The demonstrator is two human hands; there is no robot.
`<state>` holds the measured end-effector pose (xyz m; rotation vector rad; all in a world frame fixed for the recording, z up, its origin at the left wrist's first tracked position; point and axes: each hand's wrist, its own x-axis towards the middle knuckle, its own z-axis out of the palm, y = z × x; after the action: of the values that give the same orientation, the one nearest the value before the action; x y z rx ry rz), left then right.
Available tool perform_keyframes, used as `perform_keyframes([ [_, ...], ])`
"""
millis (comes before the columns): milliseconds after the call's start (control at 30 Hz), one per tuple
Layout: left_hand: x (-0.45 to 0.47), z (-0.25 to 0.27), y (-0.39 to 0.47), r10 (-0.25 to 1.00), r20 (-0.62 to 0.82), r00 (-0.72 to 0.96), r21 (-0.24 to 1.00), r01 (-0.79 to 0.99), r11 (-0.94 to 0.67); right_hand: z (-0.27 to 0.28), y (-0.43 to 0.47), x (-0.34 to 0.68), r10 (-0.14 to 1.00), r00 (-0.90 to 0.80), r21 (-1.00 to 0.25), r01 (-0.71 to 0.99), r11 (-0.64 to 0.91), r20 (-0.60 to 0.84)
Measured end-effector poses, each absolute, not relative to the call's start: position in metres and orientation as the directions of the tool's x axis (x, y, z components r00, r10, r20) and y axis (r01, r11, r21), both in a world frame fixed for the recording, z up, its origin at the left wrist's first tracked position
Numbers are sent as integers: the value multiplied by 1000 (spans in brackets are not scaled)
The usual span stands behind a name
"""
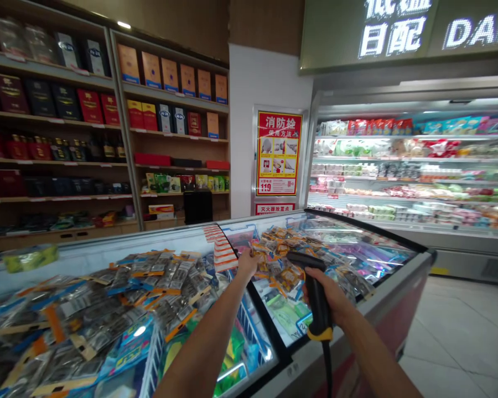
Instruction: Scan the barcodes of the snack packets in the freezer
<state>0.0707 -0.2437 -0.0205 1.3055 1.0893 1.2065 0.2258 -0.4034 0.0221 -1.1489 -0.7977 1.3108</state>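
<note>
In the middle of the head view, my left hand (247, 264) stretches forward over the freezer glass. Its fingers are closed on the edge of a small orange-and-brown snack packet (260, 258) at the near left side of a pile; the fingertips are partly hidden. My right hand (332, 296) is wrapped round the handle of a black and yellow barcode scanner (317, 301). The scanner's head points left toward the orange packets (289, 276), and its cable hangs down. Just left of my left hand lie white strips with orange stripes (224, 251).
Many dark snack packets with orange and blue edges (166, 271) cover the left freezer lid. Below the glass stand wire baskets (152, 359) and bagged goods. Shelves of boxed bottles (172, 74) stand behind. A lit refrigerated display (398, 166) and tiled floor (452, 331) are on the right.
</note>
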Motion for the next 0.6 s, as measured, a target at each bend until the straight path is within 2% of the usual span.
perform_keyframes([
  [133, 47, -15, -253, 991, 136, 1, 971, -200, -134, 21, -405, 205, 987, 94, -948, -303, -94, -128],
  [200, 36, -13, -260, 993, 112, -30, 943, -313, -116, 22, -404, 193, 992, 61, -949, -303, -85, -108],
  [300, 23, -12, -272, 999, 24, -28, 824, -566, -36, 25, -404, 176, 994, 24, -948, -303, -92, -104],
  [367, 13, -10, -279, 997, -12, 74, 749, -660, 58, 26, -405, 167, 994, 11, -949, -298, -103, -111],
  [500, -8, -7, -289, 937, 27, 349, 707, -670, 229, 27, -406, 156, 995, 15, -959, -265, -96, -103],
  [600, -20, -7, -292, 922, 32, 385, 684, -682, 261, 28, -406, 150, 994, 7, -961, -259, -100, -105],
])
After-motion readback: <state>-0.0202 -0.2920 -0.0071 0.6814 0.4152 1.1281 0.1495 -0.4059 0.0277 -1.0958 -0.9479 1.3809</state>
